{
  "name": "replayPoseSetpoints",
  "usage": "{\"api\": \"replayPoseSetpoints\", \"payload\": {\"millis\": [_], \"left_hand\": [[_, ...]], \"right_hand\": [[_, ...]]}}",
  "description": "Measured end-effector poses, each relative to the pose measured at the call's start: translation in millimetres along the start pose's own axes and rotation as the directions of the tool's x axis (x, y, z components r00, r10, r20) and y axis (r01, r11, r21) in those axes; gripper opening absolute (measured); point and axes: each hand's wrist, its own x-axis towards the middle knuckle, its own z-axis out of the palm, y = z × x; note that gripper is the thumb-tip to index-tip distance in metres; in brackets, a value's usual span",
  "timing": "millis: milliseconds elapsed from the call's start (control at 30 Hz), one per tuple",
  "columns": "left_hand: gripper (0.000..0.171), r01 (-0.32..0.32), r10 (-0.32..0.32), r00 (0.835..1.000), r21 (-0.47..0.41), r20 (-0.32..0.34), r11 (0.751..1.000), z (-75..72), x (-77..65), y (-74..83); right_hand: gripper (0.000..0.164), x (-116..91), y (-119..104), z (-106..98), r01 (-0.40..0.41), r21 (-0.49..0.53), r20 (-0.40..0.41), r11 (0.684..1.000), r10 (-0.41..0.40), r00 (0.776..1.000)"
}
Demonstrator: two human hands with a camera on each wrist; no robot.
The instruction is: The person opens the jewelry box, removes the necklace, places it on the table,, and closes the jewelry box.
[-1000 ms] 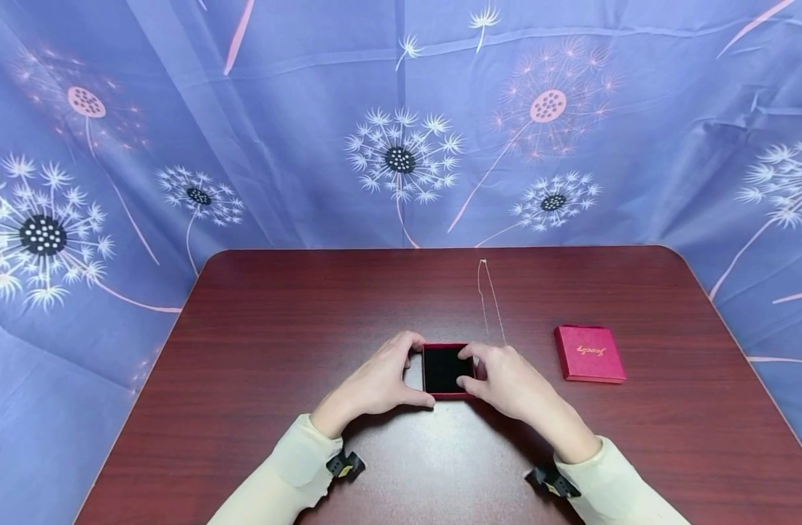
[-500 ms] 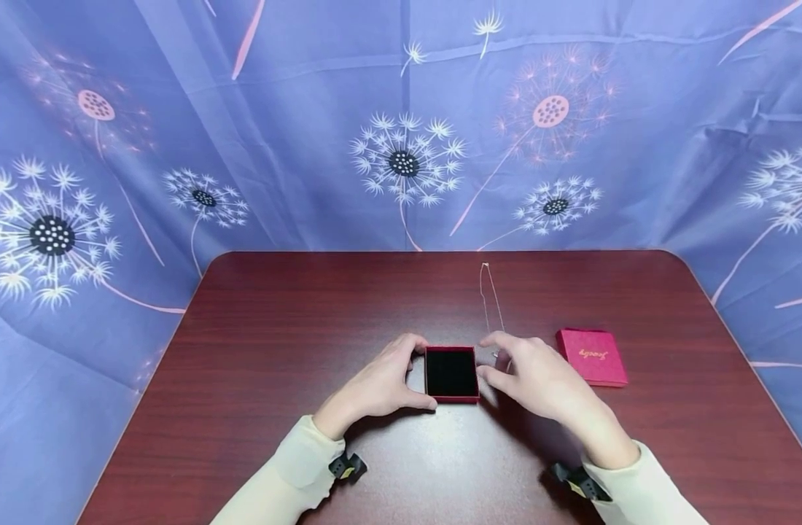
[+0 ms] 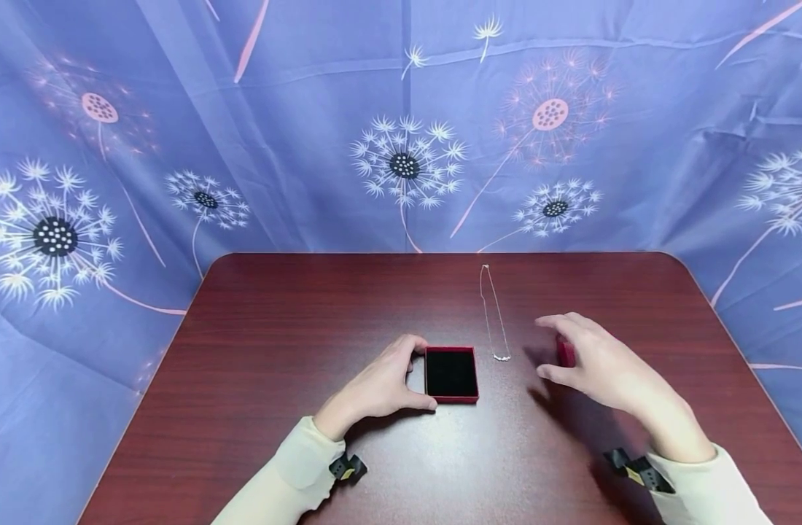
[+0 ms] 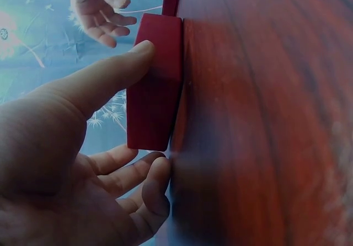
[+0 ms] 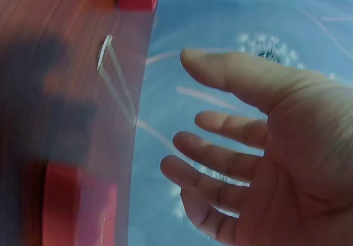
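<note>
My left hand (image 3: 378, 380) holds an open red jewelry box (image 3: 456, 399) from its left side, thumb at the near edge and fingers at the far edge. A black pad lines the box, which sits on the table; in the left wrist view the thumb lies on its red side wall (image 4: 160, 91). Further right, my right hand (image 3: 601, 364) hovers with spread, empty fingers over the red box lid (image 3: 565, 351), mostly hiding it. The lid (image 5: 60, 207) shows below the fingers in the right wrist view. Between box and lid, a thin silver necklace (image 3: 501, 358) lies stretched out.
The dark red wooden table (image 3: 322, 306) has rounded far corners. Behind it and at both sides hangs a blue curtain (image 3: 296, 146) printed with dandelions. The necklace chain reaches almost to the table's far edge.
My right hand has left the box's right side and moved right, across the necklace, to the lid. The necklace's pendant end is uncovered now. My left hand and the box have stayed in place.
</note>
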Motion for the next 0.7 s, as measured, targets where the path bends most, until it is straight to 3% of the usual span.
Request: {"api": "replayPoseSetpoints", "payload": {"millis": [167, 400, 700], "left_hand": [[0.084, 0.001, -0.001, 1.000, 0.005, 0.000, 1.000, 0.1, 0.2, 0.2], [0.085, -0.003, 0.003, 1.000, -0.001, 0.001, 1.000, -0.6, 0.9, -0.5], [0.085, -0.001, 0.001, 1.000, -0.004, 0.002, 1.000, -0.3, 0.5, -1.1]], "right_hand": [[0.082, -10.3, 27.2, -5.0, 0.000, -0.032, -0.010, 0.999, 0.000, 1.000], [0.100, -22.3, 62.0, -4.9, -0.078, -0.110, 0.029, 0.991, 0.082, 0.996], [0.105, -25.4, 84.5, -0.3, -0.100, -0.101, 0.093, 0.990, 0.110, 0.990]]}}
